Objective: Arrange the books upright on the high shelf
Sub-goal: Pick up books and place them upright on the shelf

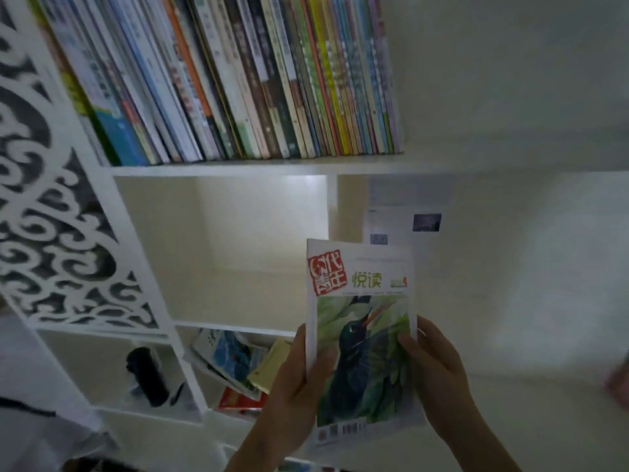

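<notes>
I hold a thin magazine (362,301) upright in front of me, its cover showing a dark bird among green leaves and a red seal logo. My left hand (292,379) grips its left edge, thumb on the cover. My right hand (439,373) grips its right edge. More pages or another thin book show behind it at the top right. Above, the high shelf (442,163) carries a long row of books (221,80) standing upright and leaning slightly left, ending near the middle. The shelf's right part is bare.
A white carved side panel (58,233) stands at the left. Below the high shelf is an open cubby (238,240). Lower down, several books (235,362) lie tilted in a compartment, and a black object (146,376) sits in the cubby left of them.
</notes>
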